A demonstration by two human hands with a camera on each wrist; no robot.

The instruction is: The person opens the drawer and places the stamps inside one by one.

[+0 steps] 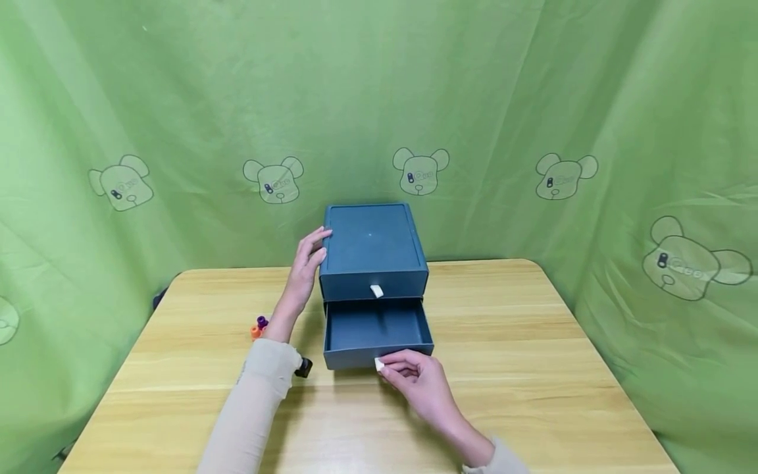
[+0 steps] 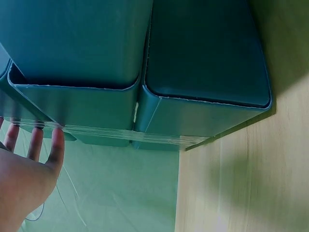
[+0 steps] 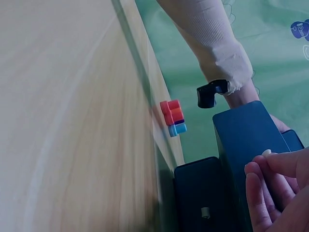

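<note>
- Right hand [image 1: 422, 386]: fingers pinching the white tab [image 1: 379, 364] on the lower drawer [image 1: 349, 359], which sticks out of the cabinet [image 1: 372, 238] front.
- Left hand [image 1: 303, 266]: fingers gripping nothing, just resting against the cabinet's left side. If they slip, a tug could drag the whole thing.
- Tiny tab, so the pinch could pop off. Yank too far and the drawer might drop out imo.
- Pale wood counter [image 1: 509, 342], little orange piece [image 1: 255, 332] and purple piece [image 1: 262, 321] left of the cabinet.
- Green curtain [image 1: 379, 99] around, cartoon heads on it.
</note>
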